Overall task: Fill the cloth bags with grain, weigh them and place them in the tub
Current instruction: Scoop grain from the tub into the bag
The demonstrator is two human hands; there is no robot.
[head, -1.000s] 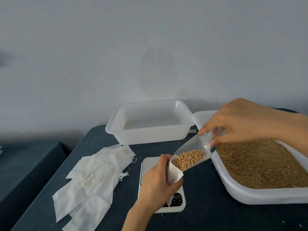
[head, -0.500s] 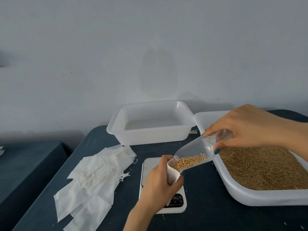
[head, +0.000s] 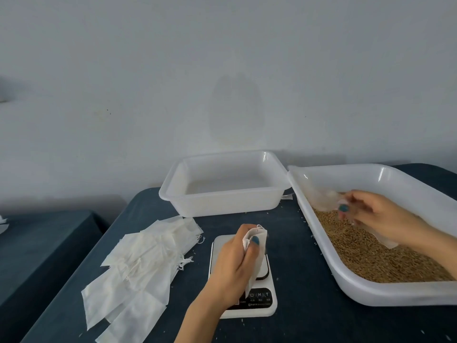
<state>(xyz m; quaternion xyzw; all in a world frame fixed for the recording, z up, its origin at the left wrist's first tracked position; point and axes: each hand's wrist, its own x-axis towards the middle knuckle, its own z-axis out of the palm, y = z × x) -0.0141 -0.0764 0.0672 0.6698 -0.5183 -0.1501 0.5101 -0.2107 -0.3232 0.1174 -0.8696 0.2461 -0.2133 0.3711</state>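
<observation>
Two hands work over the dark bench [head: 301, 280]. The left hand [head: 232, 266] has its fingers and thumb clamped on a small cloth bag [head: 257, 253], held mouth-up over the white scale [head: 262, 305]. Whether the bag touches the scale I cannot tell. The right hand [head: 376, 216] is blurred and hovers over the grain [head: 371, 258] in the large grain tray [head: 371, 293] on the right. Its fingers are curled round a clear scoop [head: 324, 201], but the scoop's contents cannot be made out. A white tub [head: 222, 204] stands at the back of the bench, just beside the grain tray's corner. Left of the scale lies a loose pile of flat bags [head: 138, 263], strings trailing.
</observation>
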